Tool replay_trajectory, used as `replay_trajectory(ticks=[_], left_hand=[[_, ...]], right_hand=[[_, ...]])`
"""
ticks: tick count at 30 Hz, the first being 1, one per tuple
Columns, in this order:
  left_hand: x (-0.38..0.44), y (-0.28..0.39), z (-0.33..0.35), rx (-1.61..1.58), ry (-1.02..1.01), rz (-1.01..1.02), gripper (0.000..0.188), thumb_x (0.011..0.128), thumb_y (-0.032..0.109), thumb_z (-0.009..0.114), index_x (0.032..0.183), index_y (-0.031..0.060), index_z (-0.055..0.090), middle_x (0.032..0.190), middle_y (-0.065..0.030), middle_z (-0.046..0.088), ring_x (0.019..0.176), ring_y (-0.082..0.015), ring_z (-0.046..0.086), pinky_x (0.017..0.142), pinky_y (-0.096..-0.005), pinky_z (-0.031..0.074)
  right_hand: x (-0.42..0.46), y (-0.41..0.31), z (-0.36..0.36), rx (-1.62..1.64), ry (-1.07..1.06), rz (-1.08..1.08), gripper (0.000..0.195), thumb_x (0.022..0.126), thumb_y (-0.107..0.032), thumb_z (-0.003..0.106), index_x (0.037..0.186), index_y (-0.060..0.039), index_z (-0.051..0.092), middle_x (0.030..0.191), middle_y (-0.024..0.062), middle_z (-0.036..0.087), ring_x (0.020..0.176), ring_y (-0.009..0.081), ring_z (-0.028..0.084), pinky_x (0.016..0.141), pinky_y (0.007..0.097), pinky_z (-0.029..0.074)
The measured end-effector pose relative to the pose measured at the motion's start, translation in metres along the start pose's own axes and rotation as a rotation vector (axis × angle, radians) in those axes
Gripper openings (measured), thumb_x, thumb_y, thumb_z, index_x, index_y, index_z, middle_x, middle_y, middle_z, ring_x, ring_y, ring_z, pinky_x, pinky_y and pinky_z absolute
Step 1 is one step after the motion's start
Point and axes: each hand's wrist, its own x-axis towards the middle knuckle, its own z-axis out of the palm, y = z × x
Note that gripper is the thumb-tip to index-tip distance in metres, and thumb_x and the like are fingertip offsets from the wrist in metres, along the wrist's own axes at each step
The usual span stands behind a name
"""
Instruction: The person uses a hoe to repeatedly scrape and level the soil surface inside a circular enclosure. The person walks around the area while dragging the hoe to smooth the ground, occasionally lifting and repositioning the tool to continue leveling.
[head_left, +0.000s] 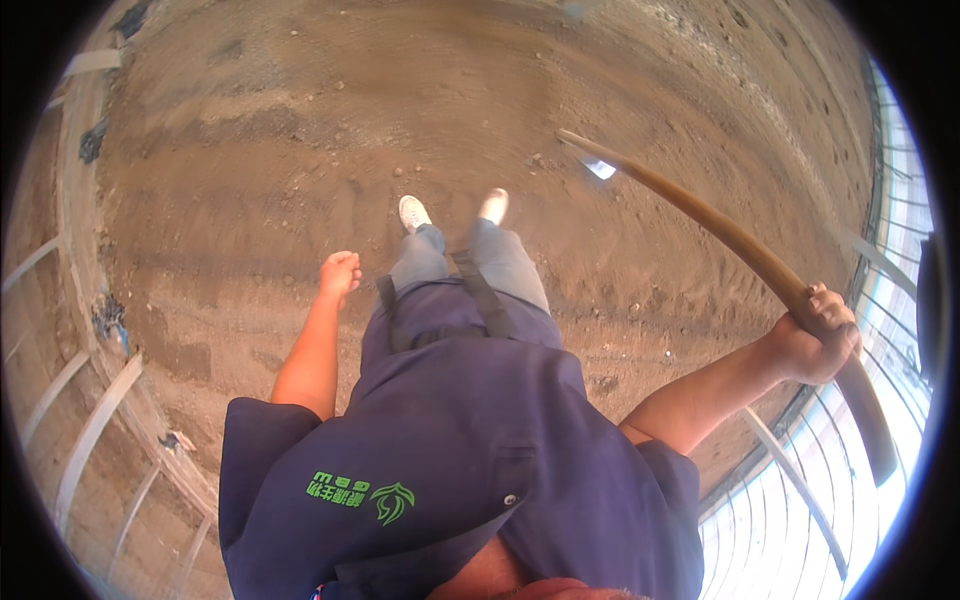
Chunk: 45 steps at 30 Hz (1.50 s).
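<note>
My right hand (823, 336) is closed around a long wooden handle (720, 219), which looks bent by the lens. A small shiny metal blade (599, 168) sits close to the handle's far end, low over or on the soil; whether it touches the soil cannot be told. The tool's exact kind is unclear, though it resembles a hoe. The handle's other end sticks out past my hand at the right. My left hand (341, 274) hangs beside my left leg with its fingers curled, and nothing shows in it. My two light shoes stand apart on the bare brown soil (360, 142).
Along the left side runs a raised edge (82, 195) with pale bars (97, 431) and dark scraps beside it. At the right is a bright translucent wall (780, 510) with curved ribs and a slanting pale bar. Small clods lie on the uneven soil.
</note>
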Motion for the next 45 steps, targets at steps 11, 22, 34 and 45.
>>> replay_trajectory(ticks=[11, 22, 34, 45], left_hand=[[0.021, -0.003, -0.029, -0.141, -0.087, 0.149, 0.024, 0.096, 0.016, 0.064, 0.118, 0.0057, 0.06, 0.089, -0.0031, 0.065, 0.077, -0.0147, 0.063, 0.07, -0.0318, 0.055], [0.043, 0.028, -0.065, 0.13, -0.097, 0.166, 0.021, 0.095, 0.022, 0.064, 0.113, 0.0106, 0.062, 0.086, 0.0, 0.065, 0.075, -0.0117, 0.061, 0.055, -0.0281, 0.046], [0.123, 0.085, -0.195, 0.228, -0.213, 0.17, 0.015, 0.097, 0.025, 0.062, 0.107, 0.0155, 0.059, 0.083, 0.0018, 0.061, 0.069, -0.0123, 0.058, 0.058, -0.0291, 0.051], [0.14, 0.098, -0.275, -0.037, -0.292, 0.208, 0.013, 0.097, 0.022, 0.059, 0.087, 0.0169, 0.052, 0.074, 0.0023, 0.055, 0.061, -0.0128, 0.054, 0.052, -0.032, 0.045]], right_hand=[[-0.027, -0.005, 0.033, -0.029, 0.137, -0.097, 0.015, 0.093, -0.014, 0.056, 0.079, -0.0078, 0.058, 0.061, 0.0067, 0.055, 0.055, 0.0195, 0.055, 0.056, 0.0375, 0.053], [-0.035, -0.007, 0.13, -0.057, 0.176, -0.151, 0.014, 0.084, -0.004, 0.073, 0.081, -0.006, 0.059, 0.071, -0.0012, 0.06, 0.059, 0.007, 0.056, 0.049, 0.0239, 0.044], [-0.054, -0.115, 0.27, -0.148, 0.34, -0.17, 0.007, 0.08, -0.001, 0.07, 0.077, -0.0015, 0.064, 0.064, 0.0021, 0.06, 0.055, 0.0105, 0.057, 0.051, 0.025, 0.046], [-0.051, -0.098, 0.247, -0.194, 0.399, -0.177, 0.01, 0.085, -0.008, 0.057, 0.076, -0.0031, 0.056, 0.058, 0.0102, 0.058, 0.051, 0.0179, 0.057, 0.053, 0.033, 0.052]])
